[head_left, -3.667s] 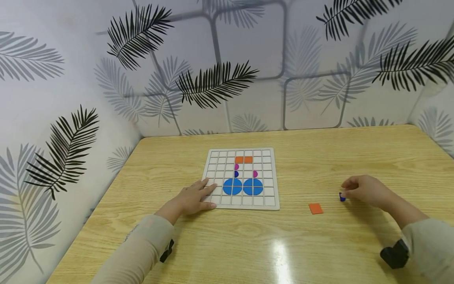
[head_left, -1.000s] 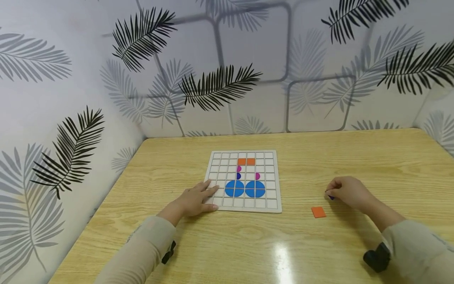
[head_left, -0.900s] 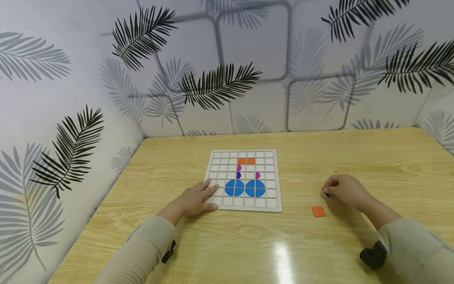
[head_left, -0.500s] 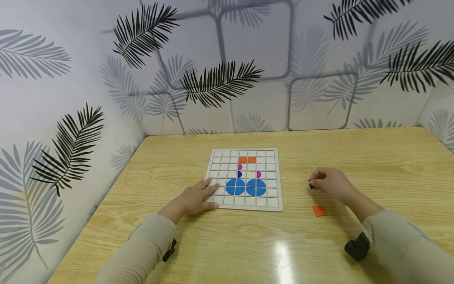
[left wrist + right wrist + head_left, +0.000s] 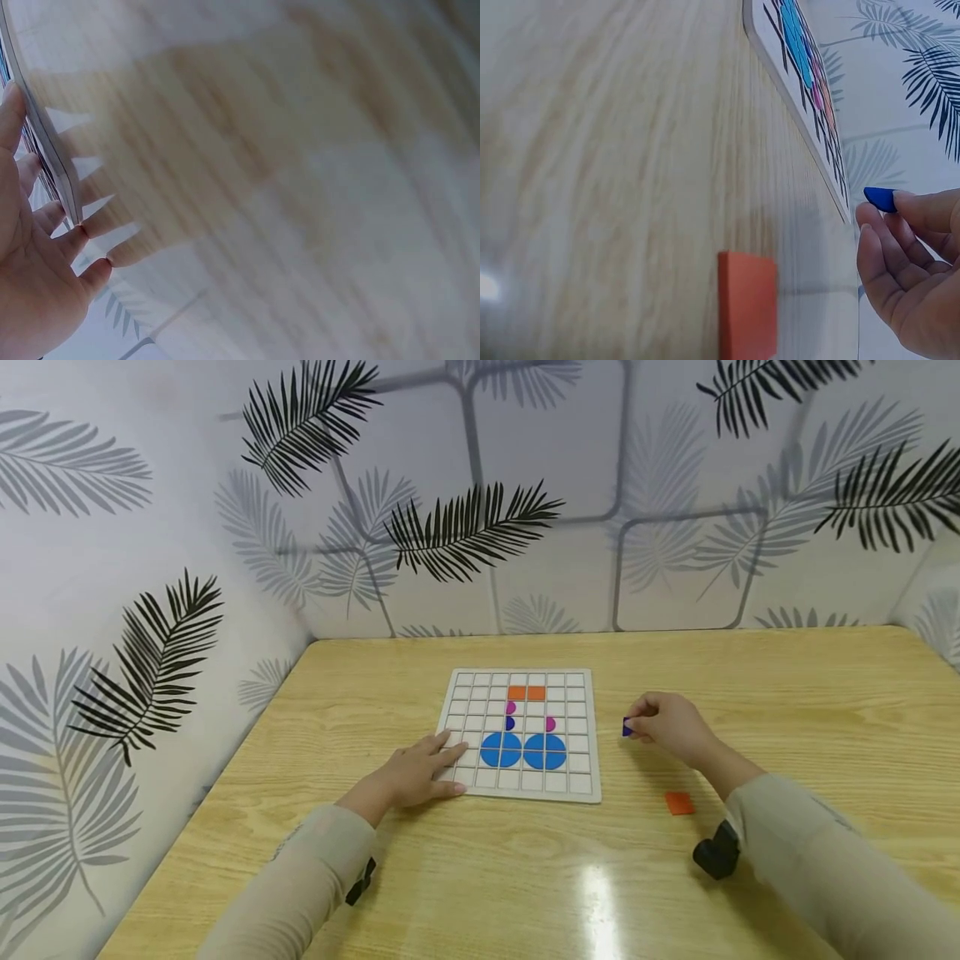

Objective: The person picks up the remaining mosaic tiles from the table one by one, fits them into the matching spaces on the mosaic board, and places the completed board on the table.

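My right hand (image 5: 672,725) pinches a small dark blue half-round tile (image 5: 881,199) between thumb and fingers, just right of the board and raised above the table. The white grid board (image 5: 519,783) lies flat in the middle. My left hand (image 5: 414,772) rests with spread, straight fingers on its left edge; in the left wrist view the fingertips (image 5: 96,271) touch the table beside the board. On the grid sit two orange squares (image 5: 527,693), two magenta half-rounds (image 5: 551,724), one dark blue half-round (image 5: 510,723) and two light blue circles (image 5: 500,749) made of quarter tiles.
A loose orange square tile (image 5: 679,802) lies on the wooden table (image 5: 480,868), right of the board and near my right forearm. Behind the table stands a wall (image 5: 547,460) with leaf patterns. Each wrist wears a black device (image 5: 717,850).
The right hand has picked the dark blue half-round up from the table at the right and carried it left toward the board. The left hand has stayed on the board's edge.
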### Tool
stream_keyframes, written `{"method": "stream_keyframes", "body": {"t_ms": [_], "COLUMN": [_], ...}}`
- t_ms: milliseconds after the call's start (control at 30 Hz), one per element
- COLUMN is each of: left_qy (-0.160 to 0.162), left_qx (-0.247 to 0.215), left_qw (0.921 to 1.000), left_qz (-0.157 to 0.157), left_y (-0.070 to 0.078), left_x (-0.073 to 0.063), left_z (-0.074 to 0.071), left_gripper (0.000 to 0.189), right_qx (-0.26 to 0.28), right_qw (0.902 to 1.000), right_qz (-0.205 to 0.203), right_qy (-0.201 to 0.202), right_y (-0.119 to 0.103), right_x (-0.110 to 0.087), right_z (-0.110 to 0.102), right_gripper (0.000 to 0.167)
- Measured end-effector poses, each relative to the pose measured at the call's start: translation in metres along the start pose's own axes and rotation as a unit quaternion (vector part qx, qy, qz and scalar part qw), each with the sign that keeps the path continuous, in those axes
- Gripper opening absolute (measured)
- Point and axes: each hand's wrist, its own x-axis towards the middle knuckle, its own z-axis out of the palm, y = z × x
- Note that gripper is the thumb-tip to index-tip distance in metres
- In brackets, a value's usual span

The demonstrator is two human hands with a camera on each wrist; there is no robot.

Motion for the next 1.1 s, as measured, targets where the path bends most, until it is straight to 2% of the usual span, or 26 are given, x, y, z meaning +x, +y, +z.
{"method": "stream_keyframes", "body": {"t_ms": [333,600,900,1100], "left_qy": [0.000,0.001,0.005,0.001], "left_qx": [0.007,0.011,0.008,0.009], "left_qw": [1.0000,0.9999,1.0000,1.0000], "left_qz": [-0.007,0.000,-0.001,-0.005], "left_y": [-0.002,-0.002,-0.003,-0.003], "left_x": [0.003,0.002,0.002,0.002], "left_z": [0.001,0.000,0.001,0.002], "left_gripper": [0.066,0.066,0.067,0.066], "right_qx": [0.012,0.012,0.003,0.027], "right_qw": [0.9997,0.9993,0.9985,0.9984], "right_qz": [0.004,0.010,0.035,0.037], "right_qy": [0.023,0.034,0.041,0.035], "right_y": [-0.007,-0.014,-0.013,-0.015], "right_x": [0.027,0.049,0.065,0.074], "right_z": [0.016,0.034,0.048,0.055], "right_gripper": [0.014,0.012,0.011,0.011]}}
